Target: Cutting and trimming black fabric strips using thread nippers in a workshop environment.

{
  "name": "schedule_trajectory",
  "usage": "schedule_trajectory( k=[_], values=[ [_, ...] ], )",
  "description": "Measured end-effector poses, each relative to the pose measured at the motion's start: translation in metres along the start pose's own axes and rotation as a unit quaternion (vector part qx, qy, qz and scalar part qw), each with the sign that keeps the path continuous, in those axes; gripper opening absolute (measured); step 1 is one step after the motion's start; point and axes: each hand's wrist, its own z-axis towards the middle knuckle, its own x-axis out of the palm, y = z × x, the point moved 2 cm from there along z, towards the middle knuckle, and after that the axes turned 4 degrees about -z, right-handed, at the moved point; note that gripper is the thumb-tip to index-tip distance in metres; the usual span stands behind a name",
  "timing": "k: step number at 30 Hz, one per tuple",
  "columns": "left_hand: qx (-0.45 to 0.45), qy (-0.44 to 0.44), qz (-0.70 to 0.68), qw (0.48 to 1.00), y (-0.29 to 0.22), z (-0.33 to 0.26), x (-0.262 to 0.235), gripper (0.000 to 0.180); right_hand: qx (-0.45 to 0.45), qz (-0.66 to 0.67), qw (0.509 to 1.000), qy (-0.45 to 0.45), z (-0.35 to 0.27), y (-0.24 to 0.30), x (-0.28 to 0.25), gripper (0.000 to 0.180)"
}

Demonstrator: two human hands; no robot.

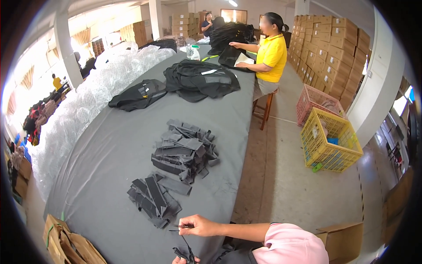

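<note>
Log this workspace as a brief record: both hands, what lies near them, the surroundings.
Left hand: holding a dark fabric piece, partly cut off by the frame
Right hand: holding a slim dark item, kind unclear
Surface: grey-covered table
Nearest pile: dark fabric strips; larger pile beyond
Farther along: black garments
Co-worker: person in yellow top
Floor, right: yellow crate, pink crate

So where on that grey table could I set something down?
The grey table looks bare on its left, between the clear plastic heap and the smaller strip pile, and in a band between the larger strip pile and the dark garments. It's crowded where those piles sit close together, with the right hand by the smaller one.
</note>
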Motion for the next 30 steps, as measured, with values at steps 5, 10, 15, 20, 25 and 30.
schedule_trajectory(
  k=[5, 10, 15, 20, 25, 30],
  values=[
    [-0.048, 0.015, 0.007, 0.999, 0.004, 0.002, -0.001, 0.013, -0.056, 0.038, 0.997, 0.028, 0.000, -0.011, 0.002, 0.018],
    [-0.053, 0.060, 0.062, 0.995, 0.011, 0.009, -0.014, 0.011, 0.093, 0.219, 0.971, 0.038, -0.003, -0.009, 0.002, 0.017],
    [-0.106, -0.007, 0.038, 0.994, 0.009, 0.012, -0.010, 0.009, 0.083, 0.187, 0.978, -0.031, -0.003, -0.015, 0.006, 0.021],
    [-0.114, -0.014, 0.012, 0.993, 0.006, 0.012, -0.003, 0.008, 0.108, 0.131, 0.986, 0.005, -0.005, -0.017, 0.009, 0.031],
    [-0.100, -0.007, 0.043, 0.994, 0.007, 0.012, -0.002, 0.006, 0.001, -0.036, 0.999, -0.002, -0.004, -0.007, 0.006, 0.034],
    [-0.106, -0.015, 0.025, 0.994, 0.009, 0.012, -0.005, 0.006, -0.048, -0.098, 0.994, -0.012, -0.004, -0.009, 0.008, 0.030]
  ],
)
